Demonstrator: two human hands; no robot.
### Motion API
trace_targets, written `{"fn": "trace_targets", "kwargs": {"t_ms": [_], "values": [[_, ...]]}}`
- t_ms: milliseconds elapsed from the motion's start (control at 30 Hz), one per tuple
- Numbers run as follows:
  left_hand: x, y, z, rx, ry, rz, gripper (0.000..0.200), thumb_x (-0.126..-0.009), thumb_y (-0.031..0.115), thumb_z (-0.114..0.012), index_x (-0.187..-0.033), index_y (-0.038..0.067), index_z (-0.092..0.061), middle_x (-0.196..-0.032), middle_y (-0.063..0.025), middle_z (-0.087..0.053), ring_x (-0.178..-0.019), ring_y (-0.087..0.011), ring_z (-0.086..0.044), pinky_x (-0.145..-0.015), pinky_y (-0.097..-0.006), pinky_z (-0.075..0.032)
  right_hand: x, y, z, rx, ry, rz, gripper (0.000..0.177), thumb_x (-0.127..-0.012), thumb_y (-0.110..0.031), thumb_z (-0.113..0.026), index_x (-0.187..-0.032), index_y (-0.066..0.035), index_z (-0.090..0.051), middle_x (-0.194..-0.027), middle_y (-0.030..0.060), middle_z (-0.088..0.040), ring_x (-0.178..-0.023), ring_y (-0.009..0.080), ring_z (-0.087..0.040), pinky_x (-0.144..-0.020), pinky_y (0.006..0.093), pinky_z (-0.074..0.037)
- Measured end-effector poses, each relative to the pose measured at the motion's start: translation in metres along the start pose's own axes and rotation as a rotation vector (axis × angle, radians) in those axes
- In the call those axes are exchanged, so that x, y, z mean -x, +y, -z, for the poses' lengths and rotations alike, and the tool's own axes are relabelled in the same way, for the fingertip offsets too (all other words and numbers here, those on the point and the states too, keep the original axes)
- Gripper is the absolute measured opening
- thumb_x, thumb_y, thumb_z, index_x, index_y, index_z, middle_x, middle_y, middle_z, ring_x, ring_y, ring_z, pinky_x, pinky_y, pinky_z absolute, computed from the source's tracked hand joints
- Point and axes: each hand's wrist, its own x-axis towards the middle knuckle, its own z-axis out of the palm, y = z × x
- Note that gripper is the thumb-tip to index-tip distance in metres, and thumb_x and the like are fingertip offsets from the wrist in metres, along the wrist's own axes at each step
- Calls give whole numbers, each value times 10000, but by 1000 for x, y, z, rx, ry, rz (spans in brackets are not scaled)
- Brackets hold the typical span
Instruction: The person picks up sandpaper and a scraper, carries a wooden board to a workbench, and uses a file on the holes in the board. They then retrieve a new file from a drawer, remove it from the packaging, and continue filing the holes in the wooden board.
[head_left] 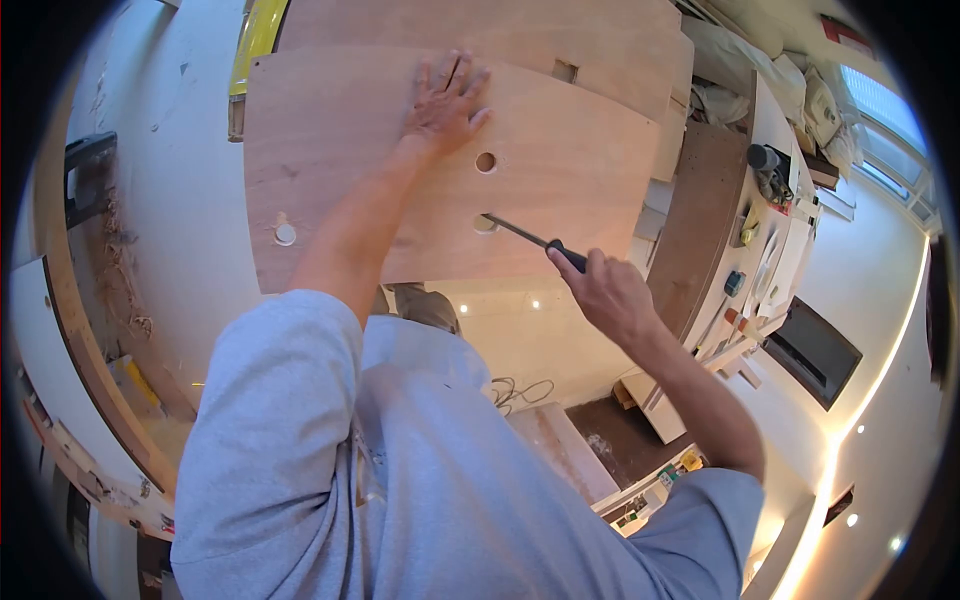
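Observation:
A wide plywood panel [340, 150] lies flat in front of me. Near its far edge my left hand [446, 108] rests palm down with the fingers spread. My right hand [612, 295] is wrapped round the black handle of a slim, dark file [519, 232]. The file slants to the upper left, its tip at the near round hole [484, 226] in the panel. Farther up is a second round hole [486, 162], below my left hand. At the panel's left side is another round cut-out [285, 234] with rough edges.
Another plywood sheet [620, 35] with a small square cut-out lies beyond the panel. A yellow spirit level [258, 40] is at the upper left. Wood shavings [128, 255] litter the left side. On the right, a workbench [765, 270] holds tools, and a dark monitor [813, 352] stands past it.

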Motion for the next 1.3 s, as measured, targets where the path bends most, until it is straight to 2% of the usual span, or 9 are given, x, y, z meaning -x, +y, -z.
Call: {"fn": "trace_targets", "kwargs": {"t_ms": [67, 167, 267, 467, 667, 833, 967, 1033, 1300], "values": [[0, 0, 3, -38, -40, 17, 623, -918, 491, -444, -1457, 202, -321, -1556, -108, -164, -1451, -251, -79, -1139, -552, -43, -19, 6, 10, 275, 253, 243, 269, -944, -174, -494, -1163, -67, -608, -680, 83, -538, -533, 185, -527, -459, 328, -406], [2, -1, 2, 23, 8, 8, 619, -920, 487, -443, -1452, 193, -327, -1556, -110, -164, -1451, -250, -79, -1139, -554, -40, -30, 2, 41, 571, 237, 383, 318, -936, -158, -512, -1246, -125, -576, -712, 91, -526, -622, 181, -555, -515, 290, -410], [1, -2, 2, 41, -3, 5, 618, -919, 486, -441, -1451, 194, -328, -1555, -111, -165, -1451, -252, -86, -1137, -559, -39, -48, 5, 40, 536, 343, 408, 227, -950, -210, -498, -939, -48, -657, -681, 76, -550, -556, 185, -544, -463, 307, -396], [1, -3, 2, 47, -42, 25, 626, -925, 494, -422, -1468, 212, -294, -1565, -89, -135, -1453, -242, -56, -1146, -544, -28, -90, 3, -46, 125, 138, 233, 225, -946, -202, -499, -1076, -69, -625, -660, 53, -543, -532, 188, -557, -447, 337, -427], [0, -1, -1, 8, 3, 7, 636, -916, 492, -448, -1466, 210, -299, -1555, -106, -171, -1449, -253, -94, -1139, -555, -52, -36, 35, 41, 345, 147, 333, 384, -925, -188, -502, -1307, -219, -530, -724, 85, -535, -553, 214, -590, -443, 327, -443], [2, 3, 1, -5, -14, 6, 628, -917, 497, -438, -1461, 210, -311, -1554, -103, -171, -1449, -252, -87, -1141, -555, -54, -90, 20, -67, -72, 119, 168, 275, -973, -296, -459, -1027, -93, -636, -637, 110, -557, -556, 271, -606, -433, 404, -451], [2, -1, 5, -16, -12, 3, 627, -919, 500, -429, -1462, 213, -307, -1557, -98, -162, -1450, -248, -81, -1141, -555, -55, -76, 15, -21, -96, -33, 87, 259, -958, -277, -481, -1094, -112, -628, -687, 121, -579, -574, 262, -615, -463, 393, -476], [0, -1, 1, -12, 6, 0, 635, -909, 499, -458, -1457, 208, -320, -1551, -112, -179, -1446, -259, -108, -1133, -566, -79, -35, 28, 26, -24, -104, 104, 505, -916, -131, -493, -1397, -262, -415, -744, 130, -546, -580, 270, -605, -489, 368, -480], [1, -2, 2, -83, -25, 23, 641, -914, 515, -424, -1468, 218, -293, -1559, -85, -159, -1448, -239, -96, -1137, -565, -46, -75, -5, -76, -440, -114, -87, 376, -904, -147, -500, -1270, -222, -539, -699, 130, -590, -602, 307, -609, -503, 445, -479]]}}
